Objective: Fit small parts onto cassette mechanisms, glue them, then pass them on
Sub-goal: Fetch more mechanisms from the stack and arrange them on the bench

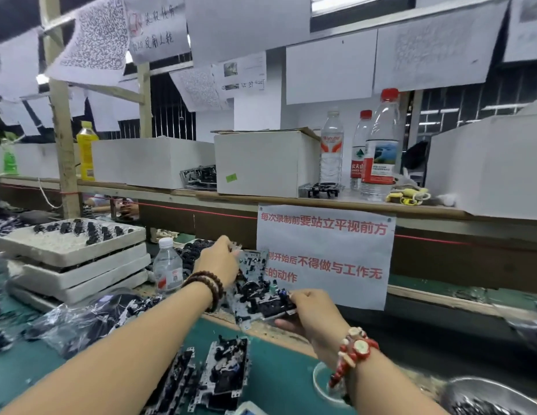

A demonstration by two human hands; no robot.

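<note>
Hands hold one cassette mechanism point(258, 290) up above the far edge of the green mat point(279, 381), tilted toward the camera. Left hand point(218, 262) grips its upper left edge, fingers curled over the top, a dark bead bracelet point(206, 284) on that wrist. Right hand point(310, 314) pinches the lower right corner, thumb on top and fingers underneath; a red bracelet point(351, 357) sits on that wrist. Two more mechanisms point(213, 375) lie side by side on the mat, near the forearms. Stacked white trays point(78, 259) of small black parts stand at left, with a small bottle point(167, 266) beside them. A white notice point(325, 256) hangs just behind the held mechanism.
</note>
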